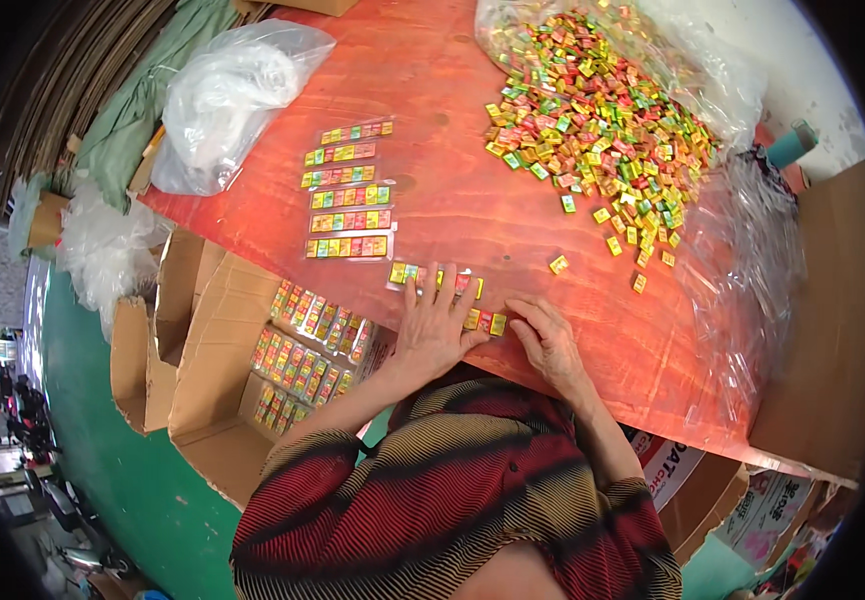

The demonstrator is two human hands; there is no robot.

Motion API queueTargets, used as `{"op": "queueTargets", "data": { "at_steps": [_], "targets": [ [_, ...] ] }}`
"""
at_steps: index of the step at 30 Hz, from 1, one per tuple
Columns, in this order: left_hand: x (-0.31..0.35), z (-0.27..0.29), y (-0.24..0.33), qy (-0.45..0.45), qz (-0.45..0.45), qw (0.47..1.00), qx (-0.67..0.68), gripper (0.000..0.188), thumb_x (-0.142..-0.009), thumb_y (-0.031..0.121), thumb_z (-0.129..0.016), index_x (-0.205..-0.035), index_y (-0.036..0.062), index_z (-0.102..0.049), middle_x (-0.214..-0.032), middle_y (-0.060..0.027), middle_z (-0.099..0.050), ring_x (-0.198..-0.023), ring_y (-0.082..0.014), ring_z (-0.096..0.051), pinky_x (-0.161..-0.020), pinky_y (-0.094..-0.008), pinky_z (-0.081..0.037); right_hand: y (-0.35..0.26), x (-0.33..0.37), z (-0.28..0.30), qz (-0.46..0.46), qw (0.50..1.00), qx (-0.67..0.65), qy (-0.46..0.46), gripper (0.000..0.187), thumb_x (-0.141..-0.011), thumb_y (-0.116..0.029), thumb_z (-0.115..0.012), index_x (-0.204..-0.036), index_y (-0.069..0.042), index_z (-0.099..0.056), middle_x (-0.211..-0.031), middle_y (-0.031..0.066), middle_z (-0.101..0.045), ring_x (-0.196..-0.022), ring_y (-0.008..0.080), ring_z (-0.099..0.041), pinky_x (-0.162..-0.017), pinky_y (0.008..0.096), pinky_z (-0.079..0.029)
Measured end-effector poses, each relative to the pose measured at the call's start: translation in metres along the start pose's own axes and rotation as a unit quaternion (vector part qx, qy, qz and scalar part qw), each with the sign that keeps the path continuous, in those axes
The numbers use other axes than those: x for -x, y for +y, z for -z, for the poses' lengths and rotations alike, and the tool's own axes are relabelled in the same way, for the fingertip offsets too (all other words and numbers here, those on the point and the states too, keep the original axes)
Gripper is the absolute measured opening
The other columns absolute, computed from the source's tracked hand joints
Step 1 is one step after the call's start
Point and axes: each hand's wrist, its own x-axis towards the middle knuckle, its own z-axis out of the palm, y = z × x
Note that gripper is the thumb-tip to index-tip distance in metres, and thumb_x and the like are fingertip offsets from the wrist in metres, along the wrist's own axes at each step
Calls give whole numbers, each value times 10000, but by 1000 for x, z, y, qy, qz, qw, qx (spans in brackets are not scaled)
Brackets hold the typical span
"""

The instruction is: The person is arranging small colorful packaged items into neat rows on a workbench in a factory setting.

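My left hand (432,328) lies with fingers stretched and slightly apart over a clear strip (399,273) of small colourful boxes, hiding its middle. Close to that thumb, near the table edge, is a short row of small boxes (485,322), mostly yellow with some red. My right hand (552,345) is just right of this row, fingers bent and thumb apart from the forefinger; I see nothing held in it. Farther left, several filled strips (348,222) are laid one above another. A loose yellow box (558,264) sits beyond my right hand.
A big heap of small boxes (602,130) spills from a clear bag at the far right of the red table (432,190). Plastic bags (237,95) lie far left. Below the left edge, an open carton (217,370) holds filled strips. Clear film (742,290) covers the right side.
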Motion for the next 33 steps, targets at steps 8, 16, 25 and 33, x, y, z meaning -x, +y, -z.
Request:
{"op": "queueTargets", "data": {
  "at_steps": [8,16,25,33],
  "targets": [
    [26,6,-44,54,92,994,-3,675,-796,531,-470,-1213,1,-435,-1296,-274,-315,-1253,-429,-232,-988,-575,-180,-5,-8,0,33,998,40,-21,252,-754,-32,-600,-1004,-9,-573,-1008,136,-585,-951,305,-552,-821,369,-443],
    [29,11,-69,110,152,982,18,723,-801,534,-475,-1285,9,-363,-1332,-269,-263,-1252,-446,-214,-978,-597,-173,-16,-22,-9,37,997,16,-67,232,-783,-25,-570,-1013,2,-557,-950,151,-575,-908,316,-557,-783,356,-452],
    [29,24,-100,30,194,979,-54,750,-764,550,-510,-1328,89,-331,-1388,-243,-194,-1276,-470,-132,-991,-614,-119,-21,-35,-23,32,993,31,-113,339,-757,-76,-616,-1079,-14,-531,-1054,165,-538,-969,333,-529,-828,383,-433],
    [18,22,-109,48,230,970,-62,707,-805,564,-446,-1283,46,-393,-1358,-268,-243,-1254,-479,-187,-960,-641,-170,-41,-69,-73,130,955,175,-203,644,-750,-305,-631,-1281,-53,-370,-1357,206,-275,-1282,397,-220,-1026,541,-188]
  ]
}}
